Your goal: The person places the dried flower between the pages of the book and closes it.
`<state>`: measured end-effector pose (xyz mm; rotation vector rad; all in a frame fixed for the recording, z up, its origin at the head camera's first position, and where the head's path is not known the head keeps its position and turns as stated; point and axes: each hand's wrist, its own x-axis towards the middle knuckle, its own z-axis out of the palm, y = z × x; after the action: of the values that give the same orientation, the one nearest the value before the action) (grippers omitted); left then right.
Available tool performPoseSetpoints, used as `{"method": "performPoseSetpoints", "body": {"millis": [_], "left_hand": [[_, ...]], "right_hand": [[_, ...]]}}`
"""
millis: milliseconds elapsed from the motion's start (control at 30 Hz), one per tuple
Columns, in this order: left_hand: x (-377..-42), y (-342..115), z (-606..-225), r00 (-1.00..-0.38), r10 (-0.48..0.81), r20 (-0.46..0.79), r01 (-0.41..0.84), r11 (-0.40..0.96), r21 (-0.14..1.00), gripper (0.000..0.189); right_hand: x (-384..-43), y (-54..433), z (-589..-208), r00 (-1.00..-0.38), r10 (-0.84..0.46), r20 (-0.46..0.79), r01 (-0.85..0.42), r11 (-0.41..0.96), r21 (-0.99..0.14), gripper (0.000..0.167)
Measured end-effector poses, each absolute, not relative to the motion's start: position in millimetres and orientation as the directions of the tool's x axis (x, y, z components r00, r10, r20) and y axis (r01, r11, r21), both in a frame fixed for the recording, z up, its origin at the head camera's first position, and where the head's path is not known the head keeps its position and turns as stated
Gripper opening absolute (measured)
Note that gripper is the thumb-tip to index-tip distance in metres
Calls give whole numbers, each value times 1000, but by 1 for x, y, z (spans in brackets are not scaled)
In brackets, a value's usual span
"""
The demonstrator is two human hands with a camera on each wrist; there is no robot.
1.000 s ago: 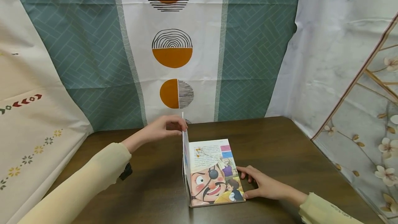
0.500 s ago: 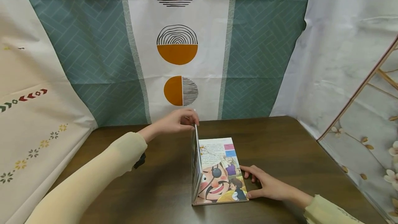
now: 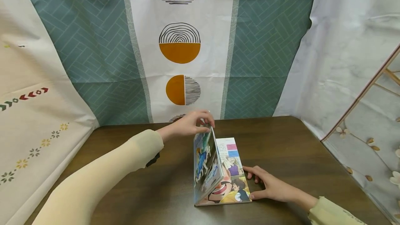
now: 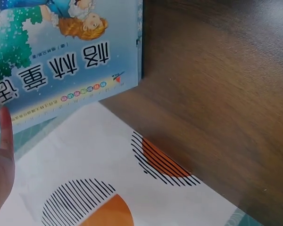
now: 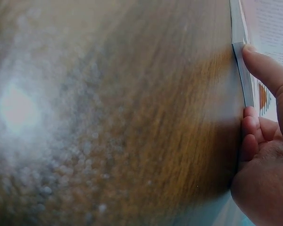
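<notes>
An illustrated book (image 3: pixel 239 192) lies partly open on the table, its right side flat with printed text and cartoon figures. Its raised part leans over to the right, showing the blue cover (image 4: pixel 56 84) with large black characters and a drawn figure. My left hand (image 3: pixel 192 123) pinches the top edge of this raised part; only some of its fingers (image 4: pixel 6 129) show in the left wrist view. Low on the table, my right hand (image 3: pixel 268 185) touches the book's right edge. Its thumb (image 5: pixel 266 68) presses against the page block, and the other fingers rest beside the edge.
The dark wooden table (image 3: pixel 275 148) stretches around the book. Behind it hangs a green and white patterned cloth (image 3: pixel 262 61). A cream cloth (image 3: pixel 40 121) borders the left side, and a floral marbled cloth (image 3: pixel 337 61) the right.
My left hand has moved right, tilting the raised part of the book from upright over the right page, which is now partly covered. My right hand stays at the book's edge.
</notes>
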<state>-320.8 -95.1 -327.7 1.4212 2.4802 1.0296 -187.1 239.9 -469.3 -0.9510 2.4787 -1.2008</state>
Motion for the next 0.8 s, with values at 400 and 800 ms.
{"method": "performPoseSetpoints", "body": {"millis": [400,800], "left_hand": [[-330,-68,-334,-540,822,180,721,341,603,10],[-339,-40,-358,-407,899,161,804,269,530,17]], "right_hand": [[-187,241,-471,-754,-640,146,-508,427,-748,80],[-186,237,-469,-755,-644,122,-481,417,-771,79]]}}
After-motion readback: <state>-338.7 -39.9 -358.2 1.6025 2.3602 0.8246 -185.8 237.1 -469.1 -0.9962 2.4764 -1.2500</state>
